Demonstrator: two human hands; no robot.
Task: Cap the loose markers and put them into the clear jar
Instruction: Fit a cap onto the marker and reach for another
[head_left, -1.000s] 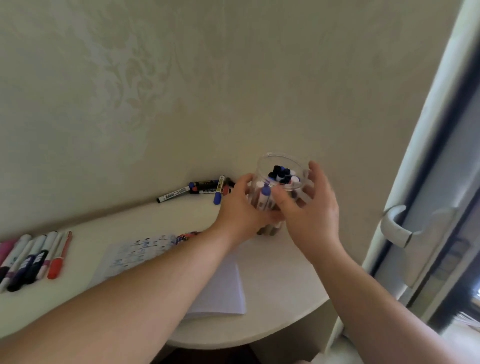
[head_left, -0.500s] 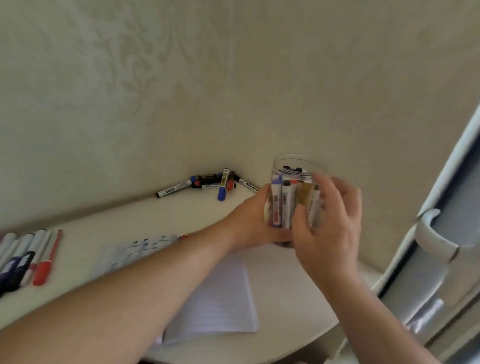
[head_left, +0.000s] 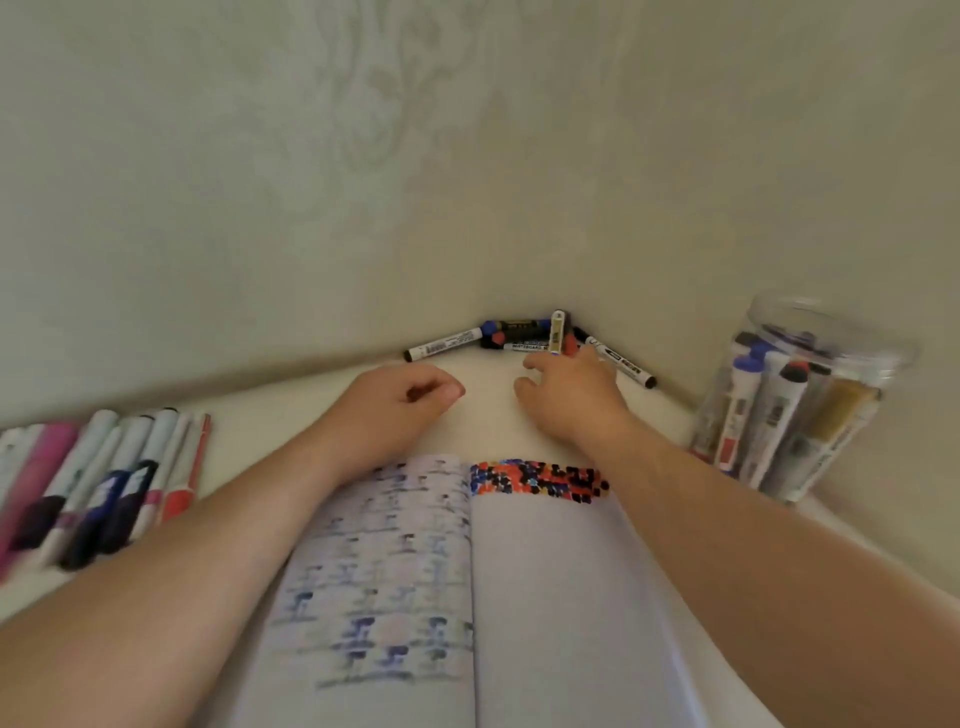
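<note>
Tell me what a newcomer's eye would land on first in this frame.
Probably the two bare hands over the desk: the right hand reaches toward the pile of loose markers in the wall corner, while the left hand hangs loosely curled and empty. Next, the clear jar packed with markers at far right, and the open notebook under the forearms.

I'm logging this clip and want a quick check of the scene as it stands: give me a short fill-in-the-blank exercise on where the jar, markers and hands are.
1. The clear jar stands at the ____ edge of the view, with markers inside it.
2. The right hand reaches toward the pile of markers lying in the ____ where the walls meet.
3. The left hand holds ____.
4. An open ____ with coloured dots lies between the forearms.

Missing words: right; corner; nothing; notebook
</note>
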